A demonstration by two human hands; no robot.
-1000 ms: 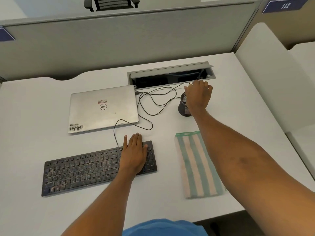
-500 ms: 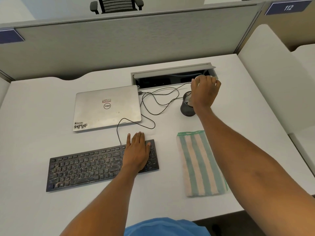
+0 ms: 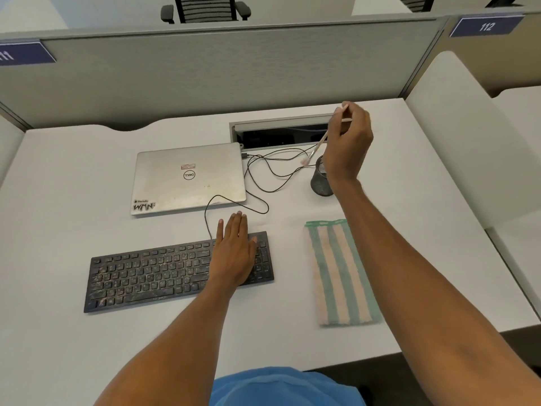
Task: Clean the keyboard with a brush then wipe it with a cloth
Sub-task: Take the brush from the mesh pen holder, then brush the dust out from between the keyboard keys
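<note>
The right hand point(image 3: 348, 142) is pinching a thin brush point(image 3: 317, 147) in its fingers, holding it tilted just above the black mesh cup point(image 3: 320, 184), bristles pointing down and to the left. The left hand point(image 3: 234, 253) is lying flat on the right end of the dusty black keyboard point(image 3: 146, 273). A green-and-pink striped cloth point(image 3: 341, 273) is lying on the tabletop point(image 3: 73, 177) to the right of the keyboard, and a closed silver laptop point(image 3: 187, 177) is sitting behind the keyboard.

Keyboard point(image 3: 146, 273): matt blk plastic (dusty); laptop point(image 3: 187, 183): satin metal; cloth point(image 3: 339, 273): fuzzy; cup point(image 3: 320, 183): wire mesh.

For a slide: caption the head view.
Right hand holds a brush by the mesh cup; left hand rests flat on the dusty keyboard.
</note>
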